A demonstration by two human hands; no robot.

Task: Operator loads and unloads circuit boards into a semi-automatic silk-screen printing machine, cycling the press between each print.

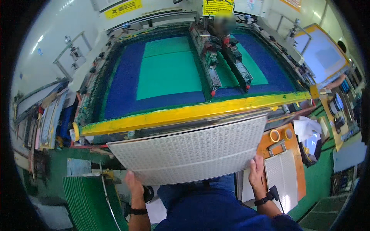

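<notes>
Left hand (134, 183): partly closed, gripping the near-left corner of a thin, pale grey rectangular panel (192, 154) patterned with rows of small cells; black band (138, 211) on the wrist.
Right hand (256, 171): partly closed on the same panel's right edge near its lower corner, thumb showing; fingers beneath cannot be made out.
Panel position: held between both hands, in front of the person's dark blue top (216, 211), just before the machine; contact with the machine cannot be told.
Left floor: green ribbed stack (86, 204).
Right side: orange-brown board (300, 183) bearing a similar pale panel (283, 177) and two yellow tape rolls, one (274, 135) beside the other (288, 134).
Machine front: long yellow bar (192, 114), green-smeared.
Machine bed: blue-bordered green screen (165, 77).
Above screen: two dark, red-tipped bar-shaped heads, left (210, 65) and right (238, 65), side by side.
Far wall: yellow sign (123, 9).
</notes>
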